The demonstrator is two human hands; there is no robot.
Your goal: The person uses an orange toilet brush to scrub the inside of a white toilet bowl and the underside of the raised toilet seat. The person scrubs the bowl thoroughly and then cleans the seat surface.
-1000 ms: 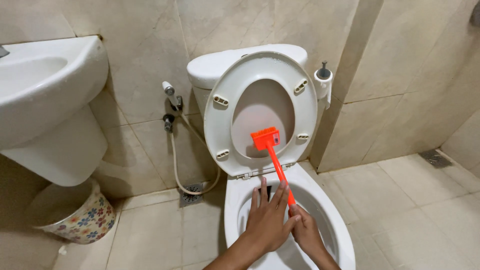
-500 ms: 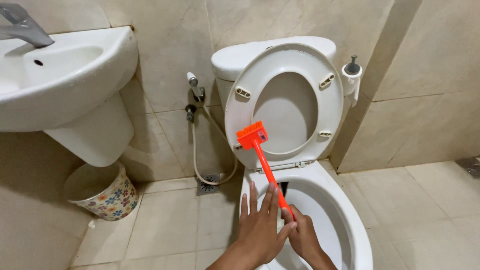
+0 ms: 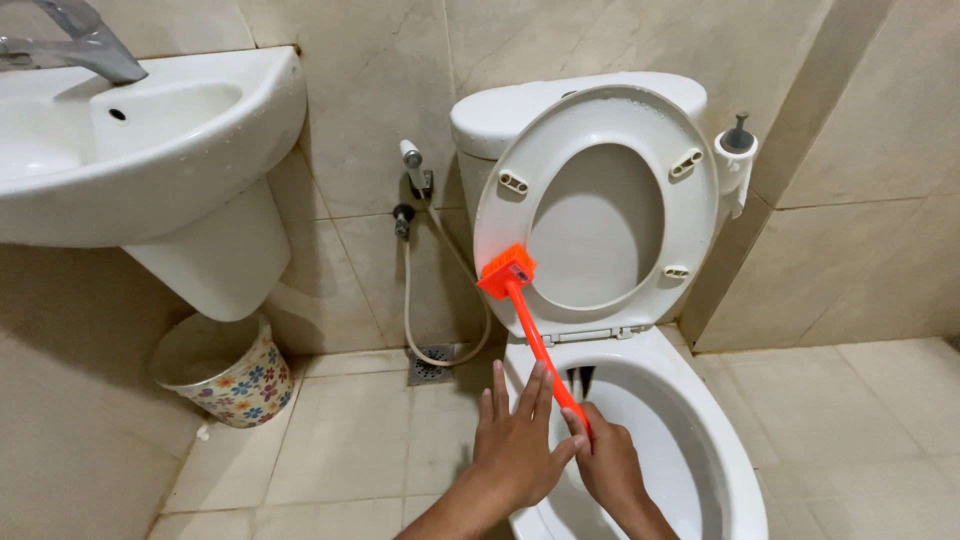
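orange plastic brush (image 3: 530, 325), long-handled with a flat head, slants up from the bowl of the white toilet (image 3: 730, 470) toward the raised seat (image 3: 520, 220), its head just in front of the seat's lower left edge. the right hand (image 3: 608, 465) has its fingers closed around the lower end of the handle, over the bowl's near rim. the left hand (image 3: 518, 440) lies just beside it, fingers wide and stretched flat, fingertips pointing up toward the handle; whether they touch it cannot be told. behind the seat stands the cistern (image 3: 500, 110), and a small holder with a dark knob (image 3: 737, 150) hangs at its right. on the tiled wall to the left a spray hose (image 3: 412, 300) loops down to a floor drain (image 3: 432, 365). further left a white basin (image 3: 150, 150) with a metal tap (image 3: 85, 45) juts out, and a flowered waste bin (image 3: 225, 375) sits on the floor beneath it.
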